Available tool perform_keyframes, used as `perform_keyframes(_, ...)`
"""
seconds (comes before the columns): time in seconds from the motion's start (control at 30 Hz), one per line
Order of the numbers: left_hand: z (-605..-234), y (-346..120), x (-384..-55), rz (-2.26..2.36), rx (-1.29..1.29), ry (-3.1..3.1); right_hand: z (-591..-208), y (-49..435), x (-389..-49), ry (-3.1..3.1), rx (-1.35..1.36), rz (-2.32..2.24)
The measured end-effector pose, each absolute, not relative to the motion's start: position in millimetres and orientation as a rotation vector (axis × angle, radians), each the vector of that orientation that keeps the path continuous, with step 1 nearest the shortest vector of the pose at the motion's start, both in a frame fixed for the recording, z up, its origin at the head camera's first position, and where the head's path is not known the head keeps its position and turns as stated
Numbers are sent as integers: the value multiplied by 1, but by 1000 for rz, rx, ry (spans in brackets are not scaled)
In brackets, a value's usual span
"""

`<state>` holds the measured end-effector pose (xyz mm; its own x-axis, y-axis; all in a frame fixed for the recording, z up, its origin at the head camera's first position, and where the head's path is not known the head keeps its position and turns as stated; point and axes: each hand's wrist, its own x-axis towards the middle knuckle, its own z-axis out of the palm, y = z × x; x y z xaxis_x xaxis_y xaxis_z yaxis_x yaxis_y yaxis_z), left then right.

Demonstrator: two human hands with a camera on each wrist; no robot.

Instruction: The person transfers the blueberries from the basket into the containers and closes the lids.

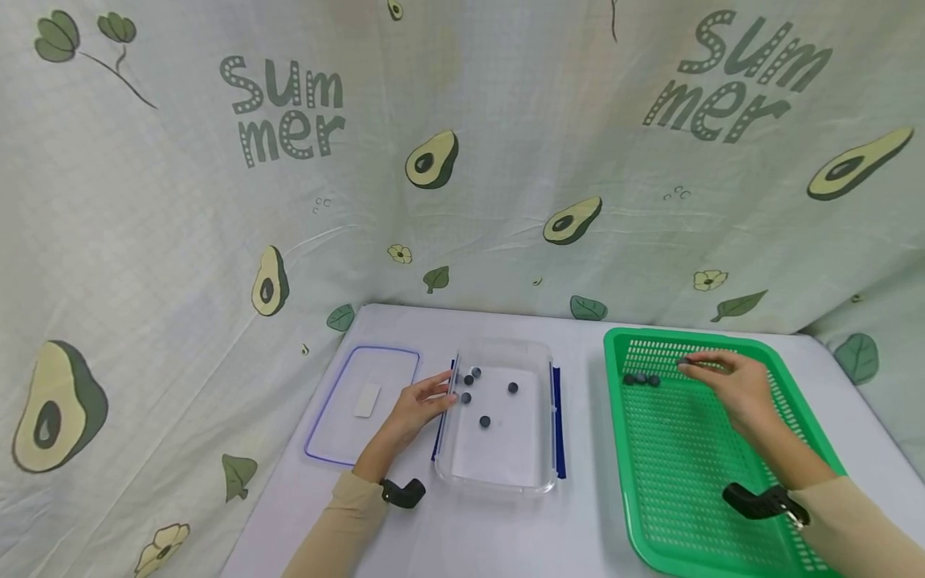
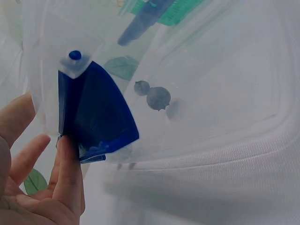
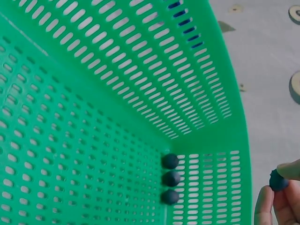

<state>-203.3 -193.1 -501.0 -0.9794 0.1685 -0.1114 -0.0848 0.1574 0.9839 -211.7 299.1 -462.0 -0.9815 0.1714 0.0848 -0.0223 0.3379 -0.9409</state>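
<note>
A clear plastic box (image 1: 499, 466) with blue side latches stands on the white table; several blueberries (image 1: 485, 421) lie scattered inside it. My left hand (image 1: 419, 408) is at the box's left side, fingers extended. In the left wrist view, a fingertip touches the lowered blue latch (image 2: 101, 112). My right hand (image 1: 733, 389) pinches one blueberry (image 3: 278, 180) between thumb and fingers, above the far end of the green basket (image 1: 629, 482). Three more blueberries (image 3: 171, 178) sit in a row on the basket floor, against its far wall.
Left of the box lies a clear lid (image 1: 336, 417) with a blue rim, a small white rectangle (image 1: 367, 400) on it. A patterned curtain (image 1: 499, 185) with avocados and leaves hangs behind the table and along its sides. The basket's raised walls stand to the right.
</note>
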Motion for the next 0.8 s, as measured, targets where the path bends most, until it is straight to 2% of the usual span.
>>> perform_keyframes(0.33,-530,-198,-218,1931,39,2231,-444,284,-206,-2478,-25,1736)
perform_keyframes(0.6,-527,-198,-217,1913,39,2240,-431,261,-203,-2477,93,1803)
perform_keyframes(0.8,-504,-194,-205,1920,80,2235,-425,241,-203,-2448,167,1882)
